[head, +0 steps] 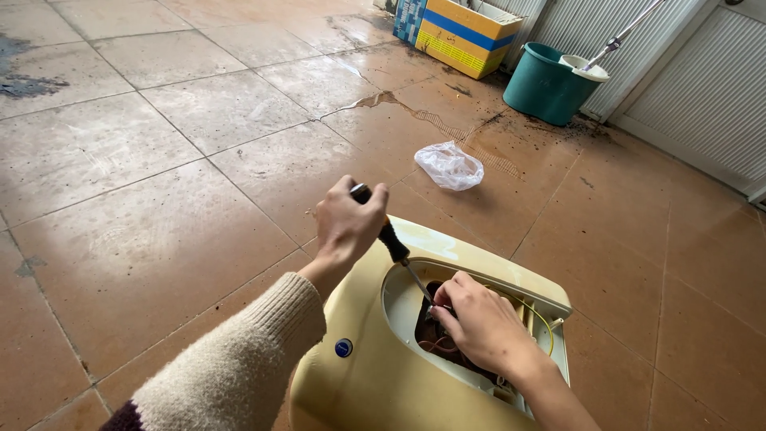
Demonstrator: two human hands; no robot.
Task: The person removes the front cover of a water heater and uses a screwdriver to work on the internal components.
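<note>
Cream-coloured plastic casing of a rounded appliance (375, 375) is lying on the brown tiled floor (159, 239), near the camera. The left hand (347, 223) is gripping the black-and-orange handle of a screwdriver (392, 241), fingers wrapped fully around it, the shaft slanting down to the right into the open compartment. The right hand (479, 323) is curling loosely inside that opening, fingertips touching the tool's tip among coloured wires (544, 319). Farther off, a crumpled clear plastic bag (449, 165) is lying on the tiles.
</note>
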